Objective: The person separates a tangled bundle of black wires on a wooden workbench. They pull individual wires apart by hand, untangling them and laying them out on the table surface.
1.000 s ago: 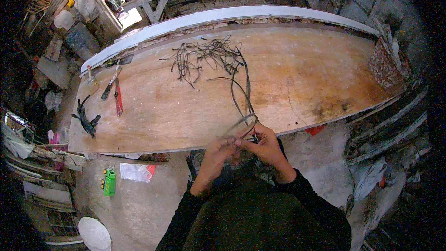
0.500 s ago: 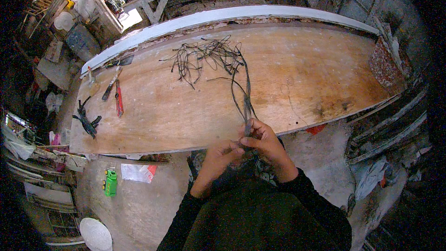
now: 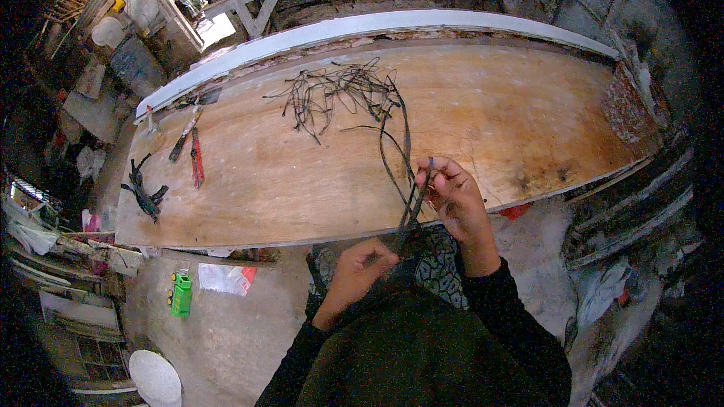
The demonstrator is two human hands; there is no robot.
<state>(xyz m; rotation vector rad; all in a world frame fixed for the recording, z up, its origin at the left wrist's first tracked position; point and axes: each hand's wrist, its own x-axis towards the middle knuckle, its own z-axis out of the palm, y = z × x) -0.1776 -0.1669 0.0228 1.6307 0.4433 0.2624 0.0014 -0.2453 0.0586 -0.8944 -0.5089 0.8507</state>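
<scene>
A tangle of thin black wires [image 3: 339, 94] lies on the wooden tabletop. From it, thicker black cable [image 3: 408, 132] runs down toward me and over the table's near edge. My left hand [image 3: 363, 271] pinches the lower part of this cable just off that edge. Higher and to the right, my right hand [image 3: 458, 200] is closed on a dark upper end of the cable, between thumb and fingers. Small reddish bits show by those fingertips, too blurred to make out. Between the two hands the cable runs at a slant.
On the table's left side lie a red utility knife [image 3: 197, 158], a dark-bladed tool with a pale handle [image 3: 185, 134] and a bunch of short black strips [image 3: 145, 192]. A white rail [image 3: 377, 24] lines the far edge. A green toy truck [image 3: 180, 294] sits on the floor.
My hands, close together before, have come apart. The right one has risen up and to the right with the cable end, while the left has dropped slightly.
</scene>
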